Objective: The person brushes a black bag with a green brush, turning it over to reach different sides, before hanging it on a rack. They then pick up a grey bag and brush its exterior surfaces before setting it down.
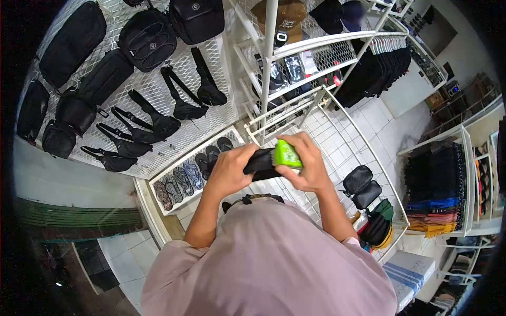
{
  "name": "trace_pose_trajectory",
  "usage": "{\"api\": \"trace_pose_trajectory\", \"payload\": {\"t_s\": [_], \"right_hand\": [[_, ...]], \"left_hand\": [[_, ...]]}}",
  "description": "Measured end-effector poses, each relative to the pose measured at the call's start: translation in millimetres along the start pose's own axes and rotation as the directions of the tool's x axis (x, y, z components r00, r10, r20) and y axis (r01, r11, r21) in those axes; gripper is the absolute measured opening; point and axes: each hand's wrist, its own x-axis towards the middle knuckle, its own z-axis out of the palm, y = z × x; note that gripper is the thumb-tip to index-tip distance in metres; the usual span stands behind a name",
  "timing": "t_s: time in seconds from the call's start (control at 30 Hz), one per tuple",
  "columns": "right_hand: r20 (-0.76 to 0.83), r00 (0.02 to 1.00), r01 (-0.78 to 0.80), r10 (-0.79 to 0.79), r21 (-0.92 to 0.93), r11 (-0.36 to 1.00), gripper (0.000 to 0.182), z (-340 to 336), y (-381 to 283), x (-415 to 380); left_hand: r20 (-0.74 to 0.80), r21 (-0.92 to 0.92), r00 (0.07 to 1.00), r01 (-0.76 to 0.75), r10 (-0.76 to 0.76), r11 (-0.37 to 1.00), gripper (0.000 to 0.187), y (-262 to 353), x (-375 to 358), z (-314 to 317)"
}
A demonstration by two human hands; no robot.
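My left hand (231, 169) is closed around one end of a black fabric item (259, 161), held in front of my chest. Its exact kind does not show; it looks like a small bag or a folded strap. In my right hand (308, 162) is a bright green brush (287, 154), fingers over its top and thumb below. The brush's short bristles face left and meet the black fabric.
Black bags (147, 45) hang on a white mesh wall at left. Below them, sandals (182, 180) fill a low tray. A white wire rack (337, 139) stands ahead, with black pouches (361, 185) at its right. Caps (284, 18) sit on upper shelves; folded clothes (432, 184) hang farther right.
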Motion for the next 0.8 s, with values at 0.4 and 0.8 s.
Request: {"api": "trace_pose_trajectory", "payload": {"t_s": [0.4, 0.8], "right_hand": [[0.049, 0.971, 0.237, -0.232, -0.148, 0.96, 0.07, 0, -28, 9], [0.02, 0.981, 0.193, -0.193, 0.024, 0.981, 0.068, 4, -18, 5]], "left_hand": [[-0.075, 0.175, 0.982, -0.158, 0.173, 0.972, 0.042, 6, -2, -6], [-0.176, 0.05, 0.973, -0.146, 0.152, 0.988, 0.055, -2, -4, -1]]}}
